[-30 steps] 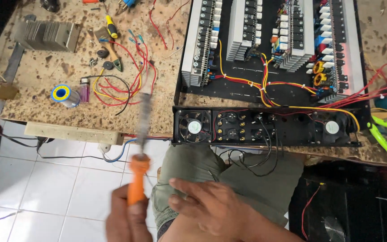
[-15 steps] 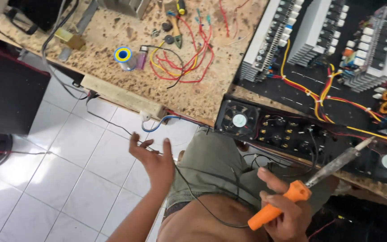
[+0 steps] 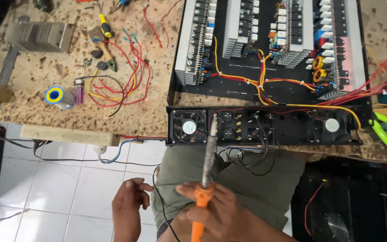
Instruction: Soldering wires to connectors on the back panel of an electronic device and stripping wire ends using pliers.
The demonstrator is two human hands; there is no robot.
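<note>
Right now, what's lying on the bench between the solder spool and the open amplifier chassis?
In the head view, a tangle of red, yellow and black wires lies between the solder spool and the amplifier chassis.

Speckled workbench carries amplifier chassis, solder spool

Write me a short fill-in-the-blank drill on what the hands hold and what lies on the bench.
1. The right hand grips a soldering iron by its ____ handle.
2. The left hand holds ____ and hovers beside a thin black cable.
3. The iron's tip points toward the open amplifier chassis, whose front panel shows ____ round fans.
4. A solder spool with a blue and ____ rim lies on the speckled bench.

Missing words: orange; nothing; two; yellow
</note>
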